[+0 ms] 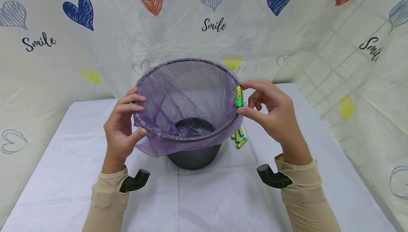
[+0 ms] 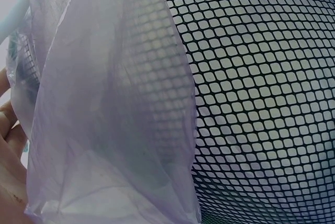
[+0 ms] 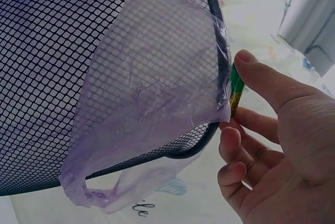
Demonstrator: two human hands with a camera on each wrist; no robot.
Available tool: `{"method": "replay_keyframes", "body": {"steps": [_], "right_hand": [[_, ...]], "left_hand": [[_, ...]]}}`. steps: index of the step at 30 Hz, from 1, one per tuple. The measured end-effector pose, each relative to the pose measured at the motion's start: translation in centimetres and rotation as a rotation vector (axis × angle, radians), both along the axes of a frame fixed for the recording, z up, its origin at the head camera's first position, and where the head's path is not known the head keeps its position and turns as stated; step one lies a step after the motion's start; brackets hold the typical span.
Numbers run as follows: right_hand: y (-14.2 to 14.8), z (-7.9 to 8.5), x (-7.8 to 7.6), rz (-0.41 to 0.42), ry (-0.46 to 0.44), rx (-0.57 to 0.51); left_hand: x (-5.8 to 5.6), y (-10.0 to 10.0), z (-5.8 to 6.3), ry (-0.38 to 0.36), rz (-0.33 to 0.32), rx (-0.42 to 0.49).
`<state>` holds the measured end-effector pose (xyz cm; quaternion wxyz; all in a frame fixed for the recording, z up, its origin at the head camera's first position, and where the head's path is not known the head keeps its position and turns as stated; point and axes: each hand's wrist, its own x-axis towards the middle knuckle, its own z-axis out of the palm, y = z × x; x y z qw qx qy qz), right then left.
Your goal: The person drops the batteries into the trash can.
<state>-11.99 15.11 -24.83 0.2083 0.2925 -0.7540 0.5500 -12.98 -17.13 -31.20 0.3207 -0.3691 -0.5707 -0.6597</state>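
Note:
A black mesh wastebasket (image 1: 194,157), lined with a thin purple plastic bag (image 1: 165,147) folded over its rim, tilts with its mouth toward me. My left hand (image 1: 122,125) grips the rim at the left, fingers over the edge and thumb lower on the bag; in the left wrist view the bag hides most of this hand. My right hand (image 1: 274,106) pinches a green and gold battery (image 1: 239,96) between thumb and index finger, right at the rim's right side. In the right wrist view the battery (image 3: 237,85) stands close against the bag-covered rim, partly hidden by the thumb.
Several like batteries (image 1: 242,143) lie on the white-covered table (image 1: 223,203) behind the basket's right side, some partly hidden by it. A pale curtain (image 1: 178,30) with printed hearts hangs behind and beside the table.

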Motion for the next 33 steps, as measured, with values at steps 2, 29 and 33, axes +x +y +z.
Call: {"method": "replay_keyframes", "body": {"steps": [2, 29, 33], "right_hand": [[-0.09, 0.04, -0.02, -0.001, 0.001, 0.014], [-0.21, -0.01, -0.18, 0.048, -0.057, 0.051], [-0.26, 0.08, -0.09, 0.032, -0.046, 0.053]], "left_hand": [[-0.03, 0.02, -0.01, 0.001, -0.004, 0.003], [0.07, -0.03, -0.08, -0.001, 0.001, 0.004], [0.12, -0.05, -0.04, -0.002, 0.0, 0.004]]}}
